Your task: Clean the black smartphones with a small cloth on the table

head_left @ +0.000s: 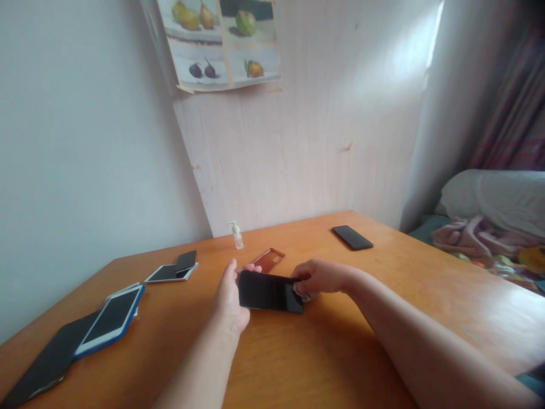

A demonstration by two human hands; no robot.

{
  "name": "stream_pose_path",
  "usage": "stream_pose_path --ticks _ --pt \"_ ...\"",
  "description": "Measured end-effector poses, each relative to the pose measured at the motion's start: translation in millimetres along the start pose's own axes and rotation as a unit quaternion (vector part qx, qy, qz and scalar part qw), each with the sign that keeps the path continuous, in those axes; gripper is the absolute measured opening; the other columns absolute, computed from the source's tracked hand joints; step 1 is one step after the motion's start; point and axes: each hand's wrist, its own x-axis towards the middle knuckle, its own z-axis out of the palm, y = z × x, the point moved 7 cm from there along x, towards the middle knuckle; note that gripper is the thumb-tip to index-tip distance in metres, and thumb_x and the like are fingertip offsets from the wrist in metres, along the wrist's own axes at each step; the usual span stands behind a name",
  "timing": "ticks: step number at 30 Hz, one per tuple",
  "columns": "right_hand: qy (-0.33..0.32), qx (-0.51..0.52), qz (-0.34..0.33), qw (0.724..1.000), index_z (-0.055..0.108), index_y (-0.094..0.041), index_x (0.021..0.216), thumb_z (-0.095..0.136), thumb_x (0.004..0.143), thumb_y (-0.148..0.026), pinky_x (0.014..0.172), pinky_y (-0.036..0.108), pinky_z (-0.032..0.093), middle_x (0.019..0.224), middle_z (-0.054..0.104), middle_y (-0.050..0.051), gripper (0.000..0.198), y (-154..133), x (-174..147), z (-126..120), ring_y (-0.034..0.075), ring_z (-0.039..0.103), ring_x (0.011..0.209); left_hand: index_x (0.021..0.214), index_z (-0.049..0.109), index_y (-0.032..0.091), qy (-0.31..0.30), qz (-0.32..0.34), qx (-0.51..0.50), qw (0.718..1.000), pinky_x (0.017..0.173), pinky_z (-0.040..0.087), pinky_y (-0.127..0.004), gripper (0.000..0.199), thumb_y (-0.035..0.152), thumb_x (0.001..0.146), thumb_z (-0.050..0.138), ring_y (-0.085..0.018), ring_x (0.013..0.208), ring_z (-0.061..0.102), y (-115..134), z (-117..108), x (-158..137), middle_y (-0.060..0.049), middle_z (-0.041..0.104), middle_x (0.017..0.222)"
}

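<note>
A black smartphone [266, 292] is held level above the table, its dark screen facing up. My left hand [232, 301] grips its left end, thumb along the near edge and fingers around the far side. At the right end, my right hand [313, 277] pinches a pale crumpled cloth [303, 292] against the screen; part of the cloth is hidden under the fingers. Just beyond the phone lies a clear brown phone case [270, 259]. A small clear pump bottle [237, 236] stands upright behind it, near the wall.
On the left of the wooden table [179, 341] lie a blue-cased tablet [111, 321], a black folder-like cover [55, 352], a white tablet [162, 274] and a small dark device [186, 261] on top. Another black phone [352, 237] rests at the back right. Bedding [472, 233] lies beyond the right edge.
</note>
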Motion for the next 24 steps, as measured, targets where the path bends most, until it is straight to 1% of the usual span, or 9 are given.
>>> stream_pose_path --ticks 3,4,6,9,12,15,18,21,24 --pt "-0.044 0.105 0.006 0.993 0.072 -0.018 0.091 0.063 0.074 -0.029 0.062 0.021 0.044 0.074 0.066 -0.002 0.023 5 1 5 0.01 0.057 0.064 0.078 0.063 0.014 -0.019 -0.016 0.025 0.999 0.066 0.056 -0.034 0.034 0.046 0.087 0.054 -0.02 0.064 0.069 1 1 -1 -0.01 0.072 0.077" --pt "-0.052 0.126 0.01 0.991 0.072 -0.018 0.09 0.064 0.073 -0.029 0.062 0.021 0.044 0.073 0.066 -0.002 0.023 6 0 6 0.009 0.057 0.063 0.078 0.063 0.013 -0.023 -0.021 0.034 0.999 0.065 0.056 -0.035 0.036 0.047 0.087 0.054 -0.021 0.063 0.069 2 1 -1 -0.011 0.072 0.078" --pt "-0.056 0.136 0.018 0.989 0.072 -0.018 0.086 0.066 0.07 -0.028 0.061 0.021 0.045 0.071 0.066 -0.002 0.02 5 -1 7 0.009 0.056 0.061 0.081 0.064 0.013 -0.028 -0.028 0.047 0.998 0.064 0.056 -0.036 0.039 0.05 0.086 0.054 -0.022 0.064 0.069 3 0 -1 -0.013 0.073 0.081" --pt "-0.044 0.104 0.023 0.993 0.071 -0.017 0.079 0.067 0.07 -0.028 0.057 0.019 0.043 0.068 0.065 -0.002 0.015 2 0 9 0.008 0.055 0.058 0.091 0.066 0.01 -0.026 -0.039 0.038 0.998 0.065 0.056 -0.038 0.046 0.054 0.087 0.051 -0.024 0.07 0.07 5 -1 -2 -0.017 0.072 0.089" --pt "-0.021 0.073 0.019 0.997 0.07 -0.016 0.075 0.066 0.072 -0.029 0.053 0.018 0.04 0.064 0.063 -0.003 0.014 -2 3 11 0.008 0.053 0.056 0.102 0.065 0.008 -0.022 -0.038 -0.01 0.999 0.069 0.057 -0.039 0.057 0.059 0.09 0.041 -0.026 0.081 0.07 10 0 -3 -0.021 0.071 0.099" --pt "-0.012 0.066 0.012 0.998 0.07 -0.016 0.073 0.065 0.073 -0.03 0.052 0.018 0.039 0.062 0.063 -0.002 0.015 -4 8 16 0.008 0.052 0.054 0.102 0.063 0.007 -0.012 -0.015 -0.065 0.998 0.074 0.057 -0.039 0.066 0.065 0.089 0.034 -0.028 0.092 0.069 17 0 -6 -0.024 0.069 0.106" --pt "-0.003 0.045 -0.005 0.999 0.069 -0.016 0.071 0.063 0.075 -0.031 0.051 0.019 0.038 0.062 0.063 -0.002 0.017 -8 11 22 0.008 0.05 0.053 0.099 0.061 0.009 0.004 0.01 -0.099 0.995 0.077 0.057 -0.04 0.07 0.071 0.086 0.033 -0.031 0.099 0.067 20 -2 -7 -0.026 0.067 0.109" --pt "0.021 -0.003 -0.013 1.0 0.067 -0.017 0.068 0.061 0.077 -0.033 0.05 0.019 0.037 0.06 0.062 -0.002 0.02 -13 12 27 0.008 0.049 0.052 0.1 0.061 0.011 0.011 0.02 -0.113 0.993 0.079 0.056 -0.042 0.072 0.076 0.082 0.034 -0.032 0.102 0.066 14 -4 -5 -0.024 0.067 0.109" --pt "0.032 -0.036 -0.02 0.999 0.067 -0.017 0.068 0.06 0.078 -0.033 0.052 0.019 0.038 0.062 0.064 -0.002 0.019 -21 11 31 0.009 0.052 0.055 0.106 0.061 0.013 0.001 0.006 -0.099 0.995 0.08 0.056 -0.042 0.076 0.079 0.08 0.034 -0.031 0.101 0.066 2 -4 -1 -0.022 0.068 0.11"
